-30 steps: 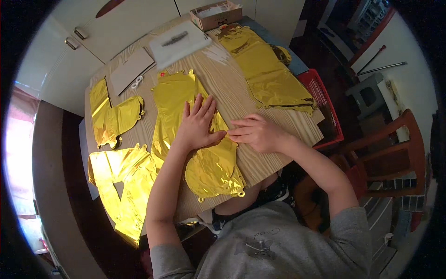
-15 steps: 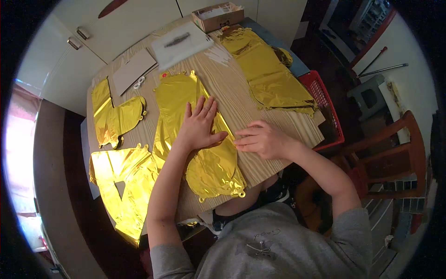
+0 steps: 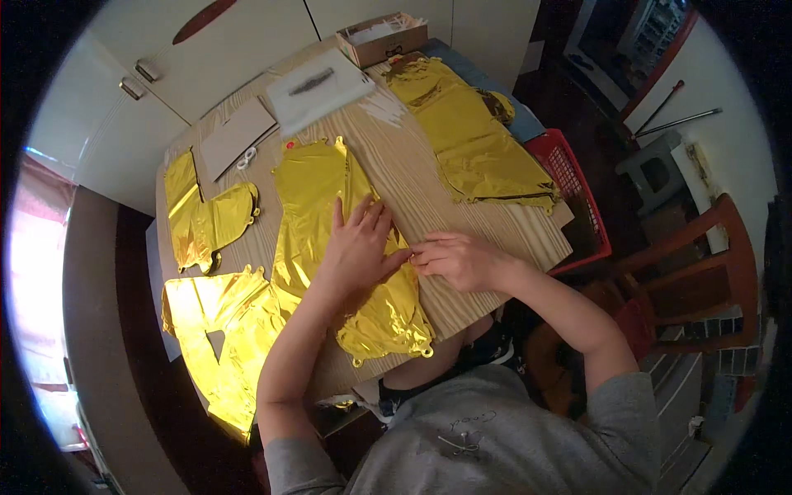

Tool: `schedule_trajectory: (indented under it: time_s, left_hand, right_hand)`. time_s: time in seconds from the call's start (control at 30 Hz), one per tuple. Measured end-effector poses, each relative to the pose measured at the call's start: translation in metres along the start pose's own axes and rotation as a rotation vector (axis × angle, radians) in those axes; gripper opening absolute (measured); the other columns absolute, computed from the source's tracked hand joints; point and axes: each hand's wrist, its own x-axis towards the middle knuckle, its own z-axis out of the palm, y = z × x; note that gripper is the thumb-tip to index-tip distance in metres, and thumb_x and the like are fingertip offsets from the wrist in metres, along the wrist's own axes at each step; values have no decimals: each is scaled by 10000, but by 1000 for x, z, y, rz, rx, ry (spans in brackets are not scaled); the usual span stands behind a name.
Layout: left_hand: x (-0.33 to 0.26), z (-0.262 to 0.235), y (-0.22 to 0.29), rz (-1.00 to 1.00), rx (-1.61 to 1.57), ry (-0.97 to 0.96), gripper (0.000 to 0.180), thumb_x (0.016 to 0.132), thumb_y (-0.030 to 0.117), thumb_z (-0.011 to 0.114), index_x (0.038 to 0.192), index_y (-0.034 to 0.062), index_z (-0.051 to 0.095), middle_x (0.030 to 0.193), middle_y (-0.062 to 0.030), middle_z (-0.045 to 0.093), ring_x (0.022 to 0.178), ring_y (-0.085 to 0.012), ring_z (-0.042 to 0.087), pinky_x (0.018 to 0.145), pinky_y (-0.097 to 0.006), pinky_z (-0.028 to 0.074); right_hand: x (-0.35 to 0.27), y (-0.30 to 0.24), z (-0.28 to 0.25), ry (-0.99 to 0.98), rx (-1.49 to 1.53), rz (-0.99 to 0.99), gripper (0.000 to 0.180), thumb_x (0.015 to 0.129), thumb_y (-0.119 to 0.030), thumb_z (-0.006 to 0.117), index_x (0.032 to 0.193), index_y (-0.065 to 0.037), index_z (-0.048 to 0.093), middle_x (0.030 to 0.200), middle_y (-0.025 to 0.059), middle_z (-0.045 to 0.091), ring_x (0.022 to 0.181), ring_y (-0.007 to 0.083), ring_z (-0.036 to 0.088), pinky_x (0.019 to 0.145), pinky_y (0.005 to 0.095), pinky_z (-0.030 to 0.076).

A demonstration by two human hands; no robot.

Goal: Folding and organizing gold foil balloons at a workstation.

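A flat, uninflated gold foil balloon lies lengthwise before me, with small tabs along its ends and a red spot at its far end. Across its middle rests my left hand, palm down with fingers spread. My right hand is at the balloon's right edge, its thumb and fingers pinched there against the tip of my left thumb. The exact bit of foil between the right fingertips is too small to see clearly. To the left lie two more flat gold foil balloons, an angular one and a smaller curved one.
More gold foil balloons are piled at the far right of the wooden table. At the back are a cardboard box, a plastic bag, white strips, grey card and a white tape roll. A red basket stands right.
My right hand has moved slightly left, and its fingertips now meet my left thumb at the balloon's edge. The left hand has slid a little nearer to me.
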Motion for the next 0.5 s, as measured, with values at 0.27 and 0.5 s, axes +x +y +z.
schedule_trajectory:
  time_s: [0.27,0.5]
  left_hand:
    - [11,4,-8,-26,10,35,702,833,468,588,1322,-26,490,1405,-154,477,1351,-303,387,1108,-639,171]
    - [31,3,-40,-80,-18,-102,679,868,514,549,1428,151,426,1477,-33,422,1404,-321,304,1132,-617,128]
  right_hand:
    - [1,2,4,30,30,-21,203,763,-25,603,940,-6,700,1037,120,682,1080,273,634,991,448,476]
    - [3,0,1,47,33,-8,203,767,-36,608,946,-2,698,1041,122,682,1060,262,644,982,431,491]
